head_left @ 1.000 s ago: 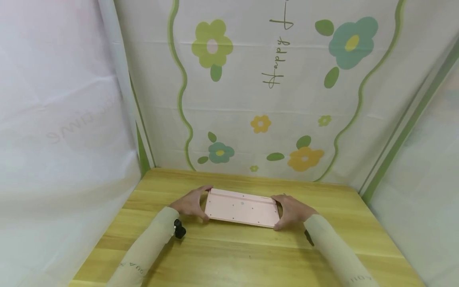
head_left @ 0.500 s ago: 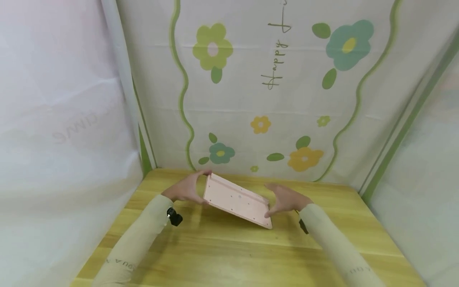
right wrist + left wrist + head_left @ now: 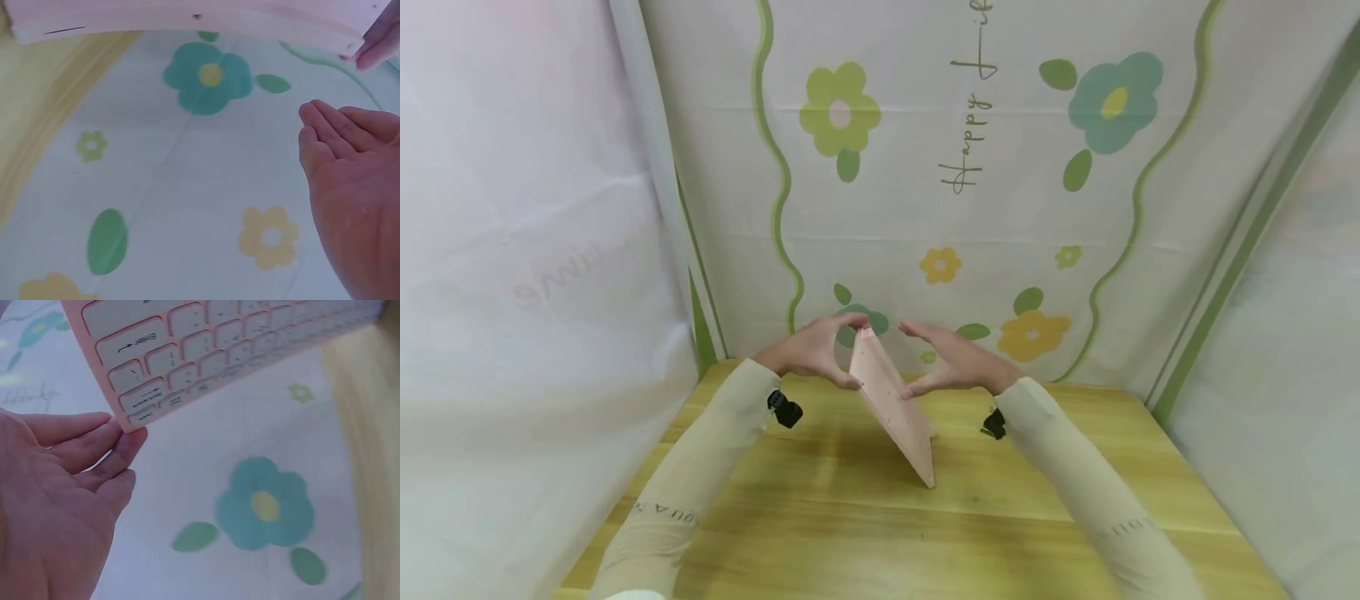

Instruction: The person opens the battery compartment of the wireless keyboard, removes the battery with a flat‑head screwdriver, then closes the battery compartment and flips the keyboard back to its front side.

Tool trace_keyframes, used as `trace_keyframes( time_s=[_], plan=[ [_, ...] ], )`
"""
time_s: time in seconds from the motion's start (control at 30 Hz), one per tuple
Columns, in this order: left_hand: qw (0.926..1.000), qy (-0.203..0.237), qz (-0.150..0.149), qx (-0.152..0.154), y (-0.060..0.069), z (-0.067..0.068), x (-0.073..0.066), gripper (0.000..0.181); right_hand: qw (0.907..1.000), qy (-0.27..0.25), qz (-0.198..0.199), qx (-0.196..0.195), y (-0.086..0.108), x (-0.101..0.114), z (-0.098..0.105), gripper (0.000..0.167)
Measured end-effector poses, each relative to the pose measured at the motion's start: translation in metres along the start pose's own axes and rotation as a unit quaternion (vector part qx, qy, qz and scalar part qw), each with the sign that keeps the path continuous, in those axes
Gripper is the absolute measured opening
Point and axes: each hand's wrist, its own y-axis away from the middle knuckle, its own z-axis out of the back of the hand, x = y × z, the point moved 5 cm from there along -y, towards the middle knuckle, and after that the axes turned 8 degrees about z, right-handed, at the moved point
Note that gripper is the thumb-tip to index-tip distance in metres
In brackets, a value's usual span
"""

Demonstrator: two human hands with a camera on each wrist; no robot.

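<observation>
A pink keyboard (image 3: 891, 404) with white keys stands steeply tilted over the table, its dotted underside facing the head camera. My left hand (image 3: 812, 348) grips its raised end between thumb and fingers. In the left wrist view the key side of the keyboard (image 3: 206, 347) shows, and fingertips of the left hand (image 3: 69, 469) lie at its corner. The lower end of the keyboard is near or on the wood; I cannot tell which. To its right is my right hand (image 3: 962, 360), fingers extended, thumb close to the underside. In the right wrist view the right hand (image 3: 356, 169) holds nothing.
The wooden table (image 3: 820, 533) lies below both arms. A white flowered cloth (image 3: 880, 208) hangs behind it, with pale cloth walls at left (image 3: 550, 375) and right (image 3: 1285, 375). Dark wrist cameras sit on the left (image 3: 786, 409) and right (image 3: 994, 423) sleeves.
The keyboard was held nearly level by both hands. Its left end has risen and it has swung steep. The right hand has let go of its end and moved up and left.
</observation>
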Motion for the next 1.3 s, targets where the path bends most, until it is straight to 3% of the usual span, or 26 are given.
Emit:
trace_keyframes(
  time_s=[0.23, 0.4, 0.77, 1.13, 1.3],
  plan=[
    [0.9994, -0.015, -0.022, 0.022, -0.013, 0.011, -0.029, 0.106, 0.9993, -0.023, 0.022, -0.022, -0.021, 0.024, 0.007, 0.123],
    [0.9992, -0.021, -0.031, 0.016, -0.017, 0.014, -0.038, 0.102, 0.9975, -0.044, 0.027, -0.047, -0.024, 0.026, 0.006, 0.122],
    [0.9972, 0.057, -0.048, -0.004, -0.017, 0.011, -0.031, 0.104, 0.9929, -0.078, 0.042, -0.080, -0.025, 0.026, 0.002, 0.125],
    [0.9843, 0.160, -0.072, -0.022, -0.015, -0.002, -0.018, 0.106, 0.9932, -0.050, 0.038, -0.098, -0.027, 0.031, 0.004, 0.124],
    [0.9794, 0.184, -0.079, -0.026, -0.010, -0.008, -0.016, 0.120, 0.9922, -0.040, 0.052, -0.106, -0.029, 0.034, 0.004, 0.121]
  ],
)
